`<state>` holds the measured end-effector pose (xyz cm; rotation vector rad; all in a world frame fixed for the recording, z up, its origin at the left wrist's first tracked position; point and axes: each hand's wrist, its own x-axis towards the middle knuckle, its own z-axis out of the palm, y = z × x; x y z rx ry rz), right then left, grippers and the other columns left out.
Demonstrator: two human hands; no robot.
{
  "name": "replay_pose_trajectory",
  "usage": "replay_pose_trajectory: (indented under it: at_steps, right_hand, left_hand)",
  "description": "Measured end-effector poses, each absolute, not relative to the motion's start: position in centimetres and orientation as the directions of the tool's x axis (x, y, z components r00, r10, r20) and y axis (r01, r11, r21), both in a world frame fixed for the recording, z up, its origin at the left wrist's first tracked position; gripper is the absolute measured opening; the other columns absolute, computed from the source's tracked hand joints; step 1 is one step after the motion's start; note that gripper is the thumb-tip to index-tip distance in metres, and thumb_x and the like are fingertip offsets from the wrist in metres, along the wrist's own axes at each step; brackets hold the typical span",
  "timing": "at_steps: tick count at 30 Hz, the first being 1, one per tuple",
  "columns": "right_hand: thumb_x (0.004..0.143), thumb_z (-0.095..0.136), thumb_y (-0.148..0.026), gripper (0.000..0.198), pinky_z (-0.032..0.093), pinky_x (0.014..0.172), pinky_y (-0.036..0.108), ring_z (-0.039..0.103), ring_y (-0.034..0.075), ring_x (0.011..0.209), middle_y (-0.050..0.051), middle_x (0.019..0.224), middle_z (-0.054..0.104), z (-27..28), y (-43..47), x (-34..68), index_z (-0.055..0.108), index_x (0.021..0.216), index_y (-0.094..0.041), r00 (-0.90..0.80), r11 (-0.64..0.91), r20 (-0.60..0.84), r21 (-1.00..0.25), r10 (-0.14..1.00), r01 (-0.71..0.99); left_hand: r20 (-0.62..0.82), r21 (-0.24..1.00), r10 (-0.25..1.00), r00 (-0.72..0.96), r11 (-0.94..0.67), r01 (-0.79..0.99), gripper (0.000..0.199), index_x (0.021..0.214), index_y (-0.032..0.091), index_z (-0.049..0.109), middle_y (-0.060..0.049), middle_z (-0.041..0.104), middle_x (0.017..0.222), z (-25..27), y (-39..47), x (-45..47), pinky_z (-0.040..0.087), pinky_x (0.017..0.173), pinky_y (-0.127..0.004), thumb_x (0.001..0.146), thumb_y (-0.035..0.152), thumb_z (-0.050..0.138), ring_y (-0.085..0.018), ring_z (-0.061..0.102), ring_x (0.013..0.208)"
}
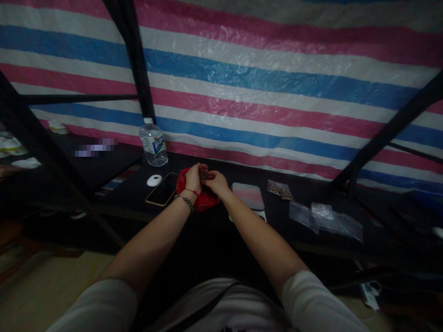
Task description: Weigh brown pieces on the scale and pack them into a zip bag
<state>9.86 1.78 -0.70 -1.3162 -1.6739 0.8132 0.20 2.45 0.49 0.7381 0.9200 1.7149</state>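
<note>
My left hand (195,177) and my right hand (216,182) meet above a red plastic bag (204,202) on the dark table. Between them is a small clump of dark brown pieces (206,175), too small to name. The left hand is cupped around the pieces, and the right fingers pinch at them from the other side. Just right of the bag lies a flat scale (248,196) with a shiny plate. On the left, a smartphone (162,189) lies beside the bag, partly covered by it.
A large clear plastic bottle (153,145) stands behind a white rounded case (154,180). To the right lie a small zip bag with brown pieces (279,189) and several clear zip bags (325,216). Black metal posts (133,60) and a striped tarp (259,92) bound the table.
</note>
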Motion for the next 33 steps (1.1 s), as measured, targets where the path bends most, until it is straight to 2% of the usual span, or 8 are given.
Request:
replay_pose_trajectory:
  at_steps: [4,9,16,22,25,29,33]
  right_hand:
    - [0.060,0.074,-0.029,0.033,0.048,0.070,0.027,0.064,0.017,0.078,0.003,0.087,0.070,-0.3,1.7,10.1,0.066,0.090,-0.018,-0.122,0.239,0.205,-0.842,0.971,0.485]
    - [0.066,0.071,-0.039,0.026,0.046,0.063,0.025,0.065,0.017,0.071,0.003,0.077,0.070,-0.1,1.5,10.1,0.069,0.081,-0.018,-0.169,0.256,0.197,-0.823,0.966,0.507]
    - [0.064,0.074,-0.034,0.028,0.048,0.068,0.027,0.066,0.019,0.077,0.006,0.085,0.071,0.1,1.3,10.0,0.069,0.085,-0.017,-0.198,0.264,0.188,-0.823,0.962,0.503]
    - [0.066,0.073,-0.028,0.025,0.049,0.075,0.028,0.066,0.020,0.084,0.005,0.088,0.072,0.6,1.1,10.0,0.070,0.089,-0.018,-0.185,0.292,0.228,-0.809,0.956,0.511]
    - [0.070,0.070,-0.030,0.023,0.050,0.074,0.029,0.066,0.019,0.082,0.004,0.088,0.071,0.4,1.1,9.9,0.069,0.091,-0.019,-0.156,0.276,0.230,-0.851,0.961,0.446]
    - [0.067,0.071,-0.026,0.026,0.051,0.072,0.028,0.066,0.018,0.080,0.004,0.087,0.071,-0.4,1.4,9.8,0.066,0.091,-0.018,-0.159,0.263,0.217,-0.885,0.963,0.384]
    - [0.062,0.073,-0.020,0.032,0.051,0.072,0.028,0.066,0.017,0.079,0.002,0.088,0.070,-1.0,1.6,9.5,0.063,0.092,-0.018,-0.131,0.231,0.197,-0.906,0.972,0.354]
  left_hand:
    - [0.095,0.863,0.962,-0.257,-0.209,-0.460,0.031,0.070,0.013,0.063,-0.007,0.065,0.065,0.4,2.5,0.0,0.050,0.061,-0.028,0.073,0.043,0.057,-0.018,0.064,0.065]
    - [0.160,0.878,0.947,-0.278,-0.265,-0.399,0.035,0.066,0.013,0.063,-0.008,0.066,0.066,0.1,2.7,-0.4,0.050,0.061,-0.027,0.075,0.045,0.054,-0.018,0.064,0.065]
    - [0.200,0.911,0.929,-0.312,-0.294,-0.289,0.042,0.076,0.012,0.068,-0.008,0.068,0.072,0.1,2.5,-0.7,0.049,0.057,-0.025,0.076,0.051,0.052,-0.017,0.064,0.065]
    - [0.212,0.948,0.962,-0.173,-0.246,-0.203,0.054,0.082,0.010,0.070,-0.010,0.070,0.073,0.8,1.8,-0.7,0.051,0.069,-0.031,0.080,0.058,0.045,-0.021,0.067,0.073]
    - [0.216,0.950,0.973,-0.085,-0.229,-0.211,0.059,0.097,0.010,0.069,-0.008,0.069,0.071,1.2,1.5,-1.0,0.050,0.068,-0.030,0.083,0.060,0.040,-0.020,0.067,0.071]
    - [0.180,0.937,0.983,0.046,-0.157,-0.313,0.065,0.123,0.012,0.055,-0.007,0.069,0.076,1.8,1.2,-1.6,0.051,0.064,-0.030,0.085,0.062,0.035,-0.019,0.066,0.068]
    - [0.203,0.934,0.977,0.065,-0.173,-0.313,0.064,0.125,0.012,0.053,-0.011,0.070,0.091,2.0,1.1,-2.3,0.051,0.075,-0.034,0.087,0.060,0.033,-0.021,0.067,0.082]
